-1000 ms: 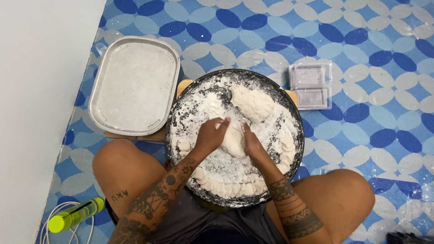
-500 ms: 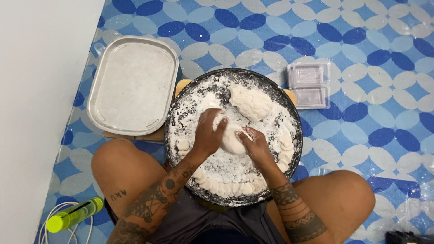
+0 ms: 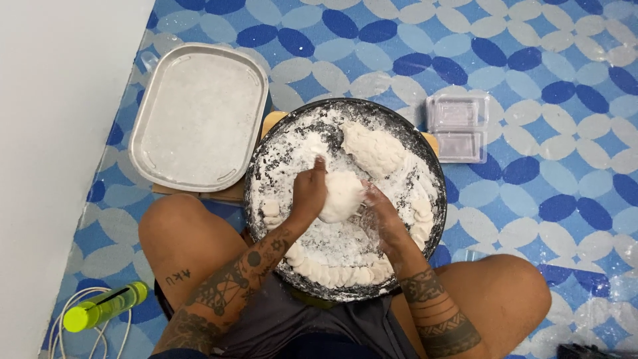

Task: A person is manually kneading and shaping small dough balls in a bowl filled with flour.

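A round black pan dusted with white flour sits on the floor between my knees. In its middle lies a white lump of dough. My left hand cups the lump's left side and my right hand presses against its right side. A second, longer piece of dough rests at the pan's far side. Several small flat dough pieces line the near and side rim.
A floured rectangular metal tray lies to the left of the pan, near a white wall. A clear plastic container stands at the right. A green-yellow bottle and white cable lie by my left knee. The floor is blue patterned.
Both hands have closed in around the dough lump and turned it; it now looks rounder and sits slightly nearer the pan's middle.
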